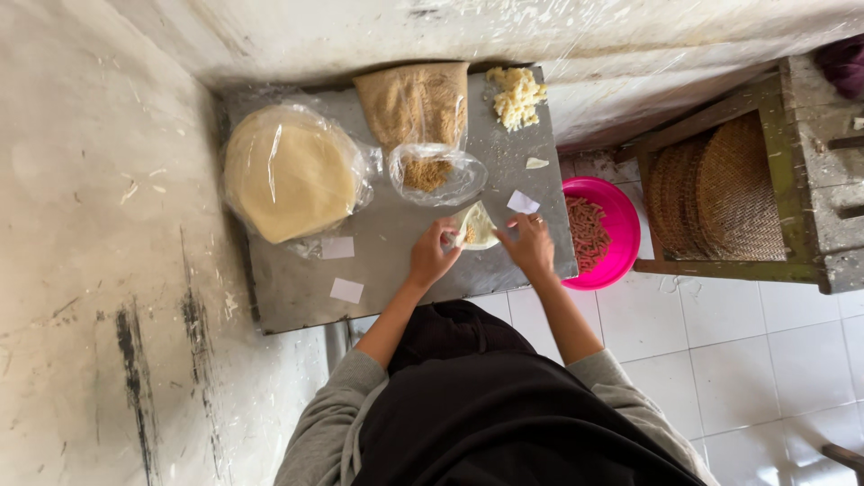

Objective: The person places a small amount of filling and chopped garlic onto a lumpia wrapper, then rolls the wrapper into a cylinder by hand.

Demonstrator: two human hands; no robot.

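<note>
A pale thin dough wrapper (480, 227) with a bit of filling lies on the grey metal worktop (396, 238). My left hand (433, 255) pinches its left edge. My right hand (529, 245), with a ring on one finger, holds its right edge. Both hands are folding the wrapper between them. A clear bag with a stack of round wrappers (290, 173) sits at the left of the worktop.
An open bag of brown crumbs (420, 117) lies at the back. A pile of yellow crumbly filling (516, 94) sits at the far right corner. A pink bowl (616, 216) with rolled pieces stands right of the worktop. Woven trays (715, 189) rest on a wooden shelf.
</note>
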